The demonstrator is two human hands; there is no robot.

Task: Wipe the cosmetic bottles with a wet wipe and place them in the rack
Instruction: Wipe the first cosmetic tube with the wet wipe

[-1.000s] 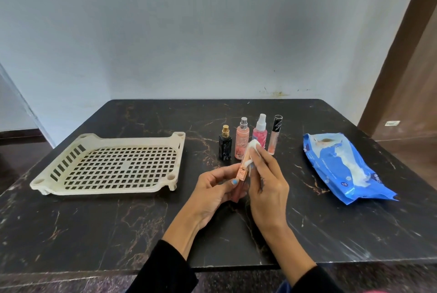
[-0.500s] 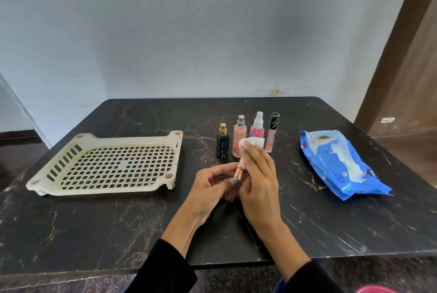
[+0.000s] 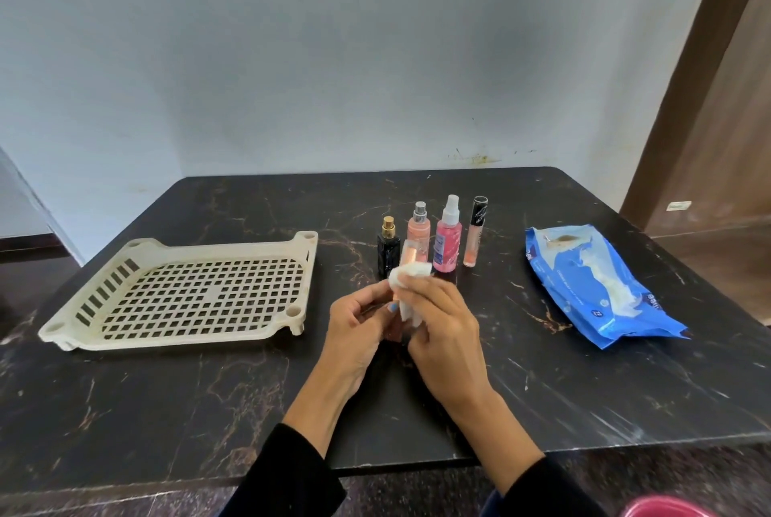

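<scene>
My left hand (image 3: 358, 322) holds the lower end of a small peach tube bottle (image 3: 408, 253), whose top pokes up above my fingers. My right hand (image 3: 443, 324) grips a crumpled white wet wipe (image 3: 408, 287) wrapped around the tube's middle. Behind my hands stand a black bottle with a gold cap (image 3: 388, 247), a peach spray bottle (image 3: 419, 231), a pink spray bottle (image 3: 448, 241) and a slim gloss tube with a black cap (image 3: 475, 231). The cream plastic rack (image 3: 183, 295) lies to the left with nothing in it.
A blue wet-wipe pack (image 3: 592, 287) lies at the right on the black marble table (image 3: 584, 383), a wipe sticking out of its opening. The wall runs along the table's far edge. A pink object (image 3: 663, 510) shows at the bottom right corner.
The wipe has slid down from the tube's top to its middle, baring the peach tip. Both hands stay in the same place in front of the bottle row.
</scene>
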